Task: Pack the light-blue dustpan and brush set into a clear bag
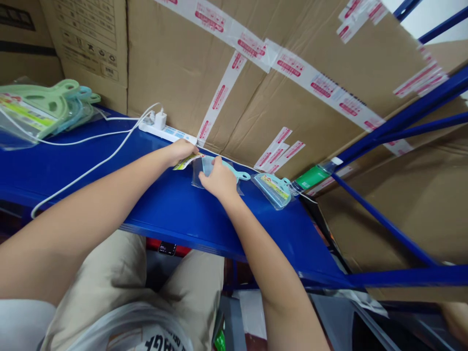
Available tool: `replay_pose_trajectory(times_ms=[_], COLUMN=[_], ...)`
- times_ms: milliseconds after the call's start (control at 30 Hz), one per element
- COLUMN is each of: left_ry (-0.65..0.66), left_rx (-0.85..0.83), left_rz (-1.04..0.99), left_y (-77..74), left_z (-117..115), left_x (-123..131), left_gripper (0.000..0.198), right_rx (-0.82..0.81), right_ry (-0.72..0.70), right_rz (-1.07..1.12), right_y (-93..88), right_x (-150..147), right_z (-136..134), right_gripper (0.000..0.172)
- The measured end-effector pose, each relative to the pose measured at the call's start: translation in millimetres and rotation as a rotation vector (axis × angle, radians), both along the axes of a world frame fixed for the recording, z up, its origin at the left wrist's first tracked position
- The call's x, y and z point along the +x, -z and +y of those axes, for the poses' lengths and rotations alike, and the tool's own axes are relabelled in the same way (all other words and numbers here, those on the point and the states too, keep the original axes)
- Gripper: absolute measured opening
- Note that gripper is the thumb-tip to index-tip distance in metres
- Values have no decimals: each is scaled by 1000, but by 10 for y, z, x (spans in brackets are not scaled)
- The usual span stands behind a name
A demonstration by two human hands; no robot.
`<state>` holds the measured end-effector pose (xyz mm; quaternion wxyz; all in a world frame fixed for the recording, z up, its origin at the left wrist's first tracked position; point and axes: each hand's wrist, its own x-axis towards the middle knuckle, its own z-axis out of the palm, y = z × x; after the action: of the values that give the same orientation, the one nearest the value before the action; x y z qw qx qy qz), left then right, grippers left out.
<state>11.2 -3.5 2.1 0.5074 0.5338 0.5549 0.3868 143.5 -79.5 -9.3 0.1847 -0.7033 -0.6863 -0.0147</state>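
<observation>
Fingers of the left hand [181, 151] pinched on a printed card [187, 161], those of the right hand [218, 180] curled over a clear plastic bag [198, 171], grip or mere press impossible to tell. Inside the bag, a pale blue plastic piece [208, 166] lying lengthwise along the blue steel shelf [164, 204], its handle end [242, 175] reaching rightward past the right hand, the nearer of the two. Just beyond it, a second bagged blue piece [272, 191]; farther left, a white power strip [161, 129] and stacked green and blue pieces [40, 105].
</observation>
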Motion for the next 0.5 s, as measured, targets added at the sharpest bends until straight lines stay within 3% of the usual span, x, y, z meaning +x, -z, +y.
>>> replay_pose_trajectory(times_ms=[200, 333, 500], left_ry=[59, 84, 87], left_rx=[52, 44, 46], left_rz=[149, 171, 179], left_y=[-39, -51, -78], left_z=[-56, -81, -115], left_x=[-31, -35, -36], left_gripper=[19, 10, 14], right_rx=[-44, -24, -30], right_ry=[3, -1, -17], right_rz=[-75, -76, -74], right_y=[31, 37, 51], right_x=[5, 22, 5], right_z=[-27, -26, -40], right_gripper=[35, 35, 37])
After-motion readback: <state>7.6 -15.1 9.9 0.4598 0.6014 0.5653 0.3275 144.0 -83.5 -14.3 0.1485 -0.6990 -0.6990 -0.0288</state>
